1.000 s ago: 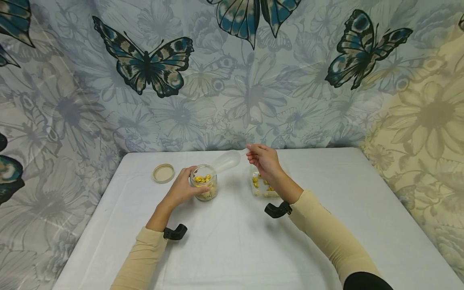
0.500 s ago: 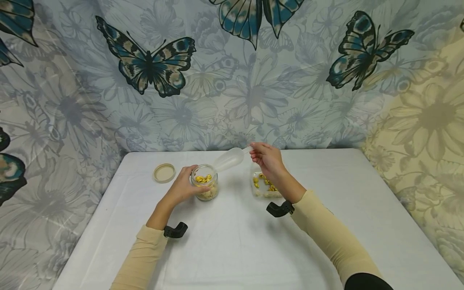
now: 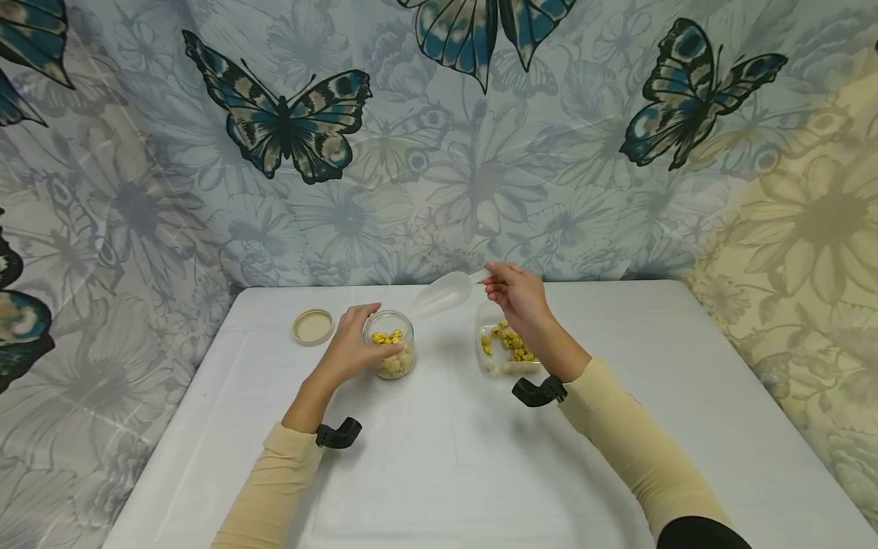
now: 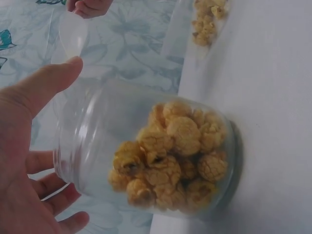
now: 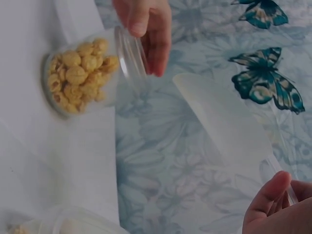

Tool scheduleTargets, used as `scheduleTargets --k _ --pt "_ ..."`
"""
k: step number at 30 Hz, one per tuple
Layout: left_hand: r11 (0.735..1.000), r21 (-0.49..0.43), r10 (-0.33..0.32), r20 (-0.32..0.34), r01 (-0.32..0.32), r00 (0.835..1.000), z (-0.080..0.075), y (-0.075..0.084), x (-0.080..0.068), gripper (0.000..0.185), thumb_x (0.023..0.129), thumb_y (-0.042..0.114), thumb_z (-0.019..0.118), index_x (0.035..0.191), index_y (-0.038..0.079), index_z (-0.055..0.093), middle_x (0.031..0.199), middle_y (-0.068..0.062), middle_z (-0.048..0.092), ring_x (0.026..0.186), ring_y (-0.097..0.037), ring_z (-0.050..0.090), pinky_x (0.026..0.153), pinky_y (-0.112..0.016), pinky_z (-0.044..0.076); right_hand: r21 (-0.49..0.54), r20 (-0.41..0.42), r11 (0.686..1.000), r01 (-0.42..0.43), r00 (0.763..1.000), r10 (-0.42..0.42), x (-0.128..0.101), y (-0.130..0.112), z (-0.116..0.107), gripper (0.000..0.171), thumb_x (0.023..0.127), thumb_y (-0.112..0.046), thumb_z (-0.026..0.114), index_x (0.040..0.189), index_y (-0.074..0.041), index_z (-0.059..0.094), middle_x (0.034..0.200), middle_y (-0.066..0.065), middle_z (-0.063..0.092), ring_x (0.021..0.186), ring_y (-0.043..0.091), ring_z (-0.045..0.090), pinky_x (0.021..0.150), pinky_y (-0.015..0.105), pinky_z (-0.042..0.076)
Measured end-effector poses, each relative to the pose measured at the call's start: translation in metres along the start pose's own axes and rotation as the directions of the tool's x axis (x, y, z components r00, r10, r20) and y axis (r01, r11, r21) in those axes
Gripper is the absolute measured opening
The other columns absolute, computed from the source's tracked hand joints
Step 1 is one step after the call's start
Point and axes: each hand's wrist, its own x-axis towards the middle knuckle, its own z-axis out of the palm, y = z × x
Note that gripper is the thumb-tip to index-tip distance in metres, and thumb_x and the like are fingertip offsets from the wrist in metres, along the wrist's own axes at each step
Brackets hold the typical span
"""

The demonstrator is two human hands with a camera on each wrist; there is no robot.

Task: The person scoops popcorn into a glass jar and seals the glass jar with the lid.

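Now, clear jar (yellow snack pieces inside)

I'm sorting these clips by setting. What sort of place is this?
Probably a makeshift home recording setup, not a kitchen: a white-covered table against a hung butterfly-print cloth, with only a glass jar of snack puffs, its lid and a clear tub set out.

no readable text, labels, brand names, numbers or signs appear in any view. the glass jar, its loose lid, the clear scoop, the plastic container, the white surface and the butterfly-patterned backdrop all carry no lettering.
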Motion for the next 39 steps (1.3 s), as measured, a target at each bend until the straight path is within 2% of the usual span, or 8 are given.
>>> scheduleTargets --k 2,9,15,25,30,39 --pt "1.000 0.006 0.013 -0.013 -0.013 1.000 0.000 0.003 0.001 0.092 0.075 0.046 0.081 0.148 0.012 0.037 0.149 -0.014 0.035 0.140 -0.034 0.030 0.112 -0.058 0.033 0.004 0.004 1.000 0.006 1.000 -0.006 0.000 -0.002 -0.001 0.011 0.099 -0.013 0.057 0.100 -0.003 0.062 0.066 -0.001 0.064 0.057 0.008 0.058 0.053 0.014 0.050" --pt "0.997 -0.013 0.076 -0.042 -0.077 0.996 0.002 0.013 0.006 0.088 0.076 0.043 0.081 0.147 0.010 0.040 0.151 -0.013 0.033 0.141 -0.035 0.029 0.111 -0.059 0.034 0.023 0.026 0.999 0.023 0.999 -0.024 -0.001 -0.009 -0.008 0.012 0.099 -0.014 0.057 0.093 -0.006 0.064 0.066 0.000 0.064 0.057 0.009 0.057 0.052 0.015 0.049" --pt "0.990 -0.031 0.136 -0.062 -0.138 0.989 0.007 0.020 0.009 0.084 0.077 0.038 0.081 0.145 0.007 0.041 0.151 -0.014 0.035 0.141 -0.036 0.031 0.112 -0.059 0.034 0.038 0.033 0.998 0.040 0.999 -0.041 -0.004 -0.014 -0.013 0.012 0.099 -0.015 0.056 0.098 -0.008 0.065 0.068 0.000 0.063 0.058 0.009 0.057 0.053 0.015 0.049" --pt "0.987 -0.070 0.142 -0.051 -0.145 0.989 0.016 0.035 0.012 0.085 0.078 0.039 0.080 0.147 0.011 0.040 0.152 -0.012 0.035 0.141 -0.036 0.032 0.113 -0.059 0.033 0.078 0.010 0.994 0.077 0.997 -0.078 -0.007 -0.027 -0.028 0.010 0.098 -0.015 0.058 0.099 -0.006 0.062 0.068 0.001 0.063 0.058 0.009 0.058 0.053 0.016 0.049" --pt "0.984 -0.079 0.154 -0.059 -0.158 0.986 0.022 0.043 0.015 0.085 0.079 0.039 0.080 0.148 0.010 0.039 0.152 -0.013 0.035 0.142 -0.036 0.032 0.112 -0.059 0.033 0.080 0.003 0.992 0.100 0.995 -0.101 -0.011 -0.032 -0.033 0.010 0.098 -0.015 0.059 0.095 -0.009 0.067 0.068 0.001 0.064 0.058 0.009 0.058 0.053 0.015 0.050" --pt "0.973 -0.097 0.204 -0.050 -0.208 0.978 0.035 0.056 0.020 0.083 0.080 0.036 0.079 0.147 0.008 0.039 0.152 -0.013 0.035 0.141 -0.034 0.033 0.112 -0.057 0.034 0.091 -0.012 0.987 0.136 0.991 -0.135 -0.014 -0.035 -0.043 0.012 0.097 -0.015 0.059 0.094 -0.009 0.069 0.068 0.001 0.064 0.058 0.010 0.058 0.052 0.016 0.050"
